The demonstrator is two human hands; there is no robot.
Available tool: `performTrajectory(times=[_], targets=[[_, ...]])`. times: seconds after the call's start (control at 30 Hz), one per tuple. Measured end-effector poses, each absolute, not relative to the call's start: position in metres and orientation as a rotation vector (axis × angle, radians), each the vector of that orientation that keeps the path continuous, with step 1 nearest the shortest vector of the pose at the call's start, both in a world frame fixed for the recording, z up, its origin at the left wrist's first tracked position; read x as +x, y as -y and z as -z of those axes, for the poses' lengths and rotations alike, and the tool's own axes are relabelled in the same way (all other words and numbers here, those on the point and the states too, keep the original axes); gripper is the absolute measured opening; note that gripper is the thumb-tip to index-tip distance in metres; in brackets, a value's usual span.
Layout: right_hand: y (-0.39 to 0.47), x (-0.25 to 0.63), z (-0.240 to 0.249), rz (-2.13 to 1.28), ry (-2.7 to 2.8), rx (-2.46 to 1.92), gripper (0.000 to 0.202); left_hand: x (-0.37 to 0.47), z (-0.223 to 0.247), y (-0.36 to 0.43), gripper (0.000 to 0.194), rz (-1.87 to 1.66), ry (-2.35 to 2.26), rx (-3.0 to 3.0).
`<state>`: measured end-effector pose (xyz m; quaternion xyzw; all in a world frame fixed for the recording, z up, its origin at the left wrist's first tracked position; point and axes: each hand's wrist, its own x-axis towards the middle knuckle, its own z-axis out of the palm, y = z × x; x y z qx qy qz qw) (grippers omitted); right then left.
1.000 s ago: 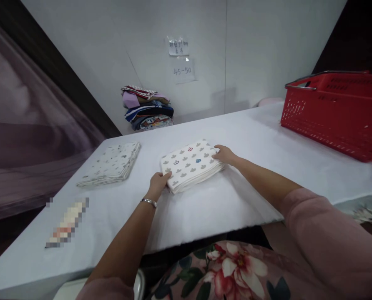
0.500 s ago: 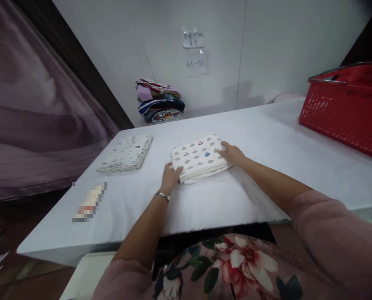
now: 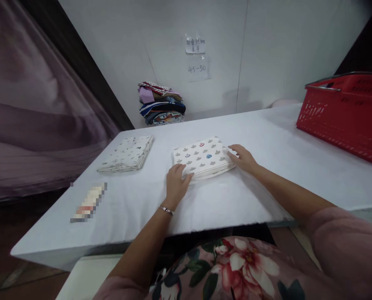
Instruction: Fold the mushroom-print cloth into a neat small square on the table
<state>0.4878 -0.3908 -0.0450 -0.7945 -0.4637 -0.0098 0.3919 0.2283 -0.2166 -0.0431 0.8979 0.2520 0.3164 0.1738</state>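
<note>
A folded white cloth (image 3: 204,156) with grey, red and blue anchor-like prints lies flat in the middle of the white-covered table (image 3: 132,216). At its near left corner is my left hand (image 3: 177,183), fingers apart and touching or just over the edge. My right hand (image 3: 244,158) is beside the cloth's right edge, with fingers spread and slightly curled, holding nothing. Farther left rests a second folded white cloth (image 3: 126,153) with small dark prints, away from both hands.
A red plastic basket (image 3: 345,121) stands at the right end. Folded fabrics (image 3: 162,104) are piled against the wall at the back. A blurred-out flat item (image 3: 89,203) lies at the front left. Handwritten papers (image 3: 197,68) hang on the wall; a mauve curtain (image 3: 32,104) hangs at left.
My right hand has come off the cloth's right edge and moved slightly right. My left hand has loosened and shifted to the near left corner. The cloth stays folded in place.
</note>
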Motion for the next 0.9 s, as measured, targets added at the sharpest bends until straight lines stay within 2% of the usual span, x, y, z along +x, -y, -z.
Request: performTrajectory(times=[0.17, 0.3, 0.53, 0.73, 0.9], targets=[[0.412, 0.484, 0.057, 0.077, 1.441, -1.936, 0.034, 0.239, 0.043, 0.222, 0.030, -0.667, -0.491, 2.784], [0.416, 0.485, 0.063, 0.098, 1.514, -1.988, 0.036, 0.246, 0.047, 0.218, 0.027, -0.658, -0.487, 2.778], [0.416, 0.473, 0.067, 0.182, 1.373, -2.005, 0.034, 0.246, 0.050, 0.215, 0.025, -0.683, -0.479, 2.760], [0.406, 0.463, 0.070, 0.164, 1.178, -2.141, 0.041, 0.248, 0.055, 0.215, 0.024, -0.738, -0.500, 2.730], [0.406, 0.467, 0.071, 0.127, 1.081, -2.222, 0.030, 0.250, 0.059, 0.220, 0.022, -0.782, -0.504, 2.742]])
